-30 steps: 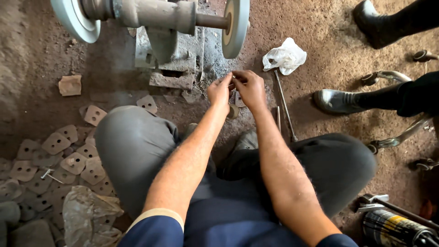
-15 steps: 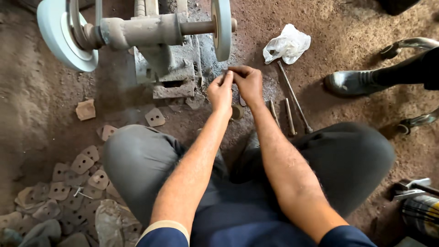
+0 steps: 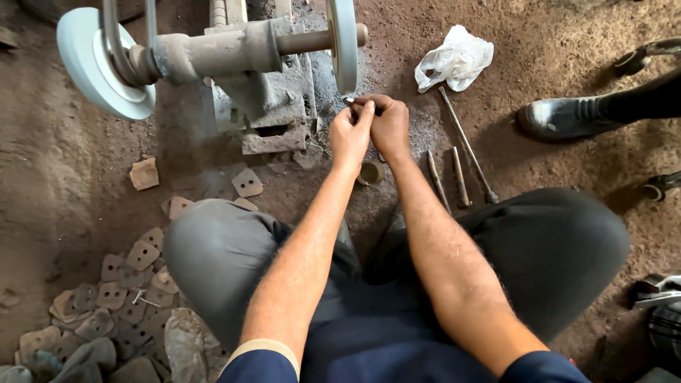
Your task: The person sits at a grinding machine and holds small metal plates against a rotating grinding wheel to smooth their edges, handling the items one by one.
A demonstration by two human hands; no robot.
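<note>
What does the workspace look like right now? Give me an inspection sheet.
Surface: bare dirt floor, dusty and brown.
Job's things: bench grinder with two wheels; a small metal piece held at the right-hand grinding wheel.
Clutter: flat metal plates piled at left, three metal rods, a crumpled white bag, a small round cup.
Grippers: left hand and right hand pressed together, fingers pinching the piece.
Cables: nothing seen.
Surroundings: another person's black boot at right.
</note>
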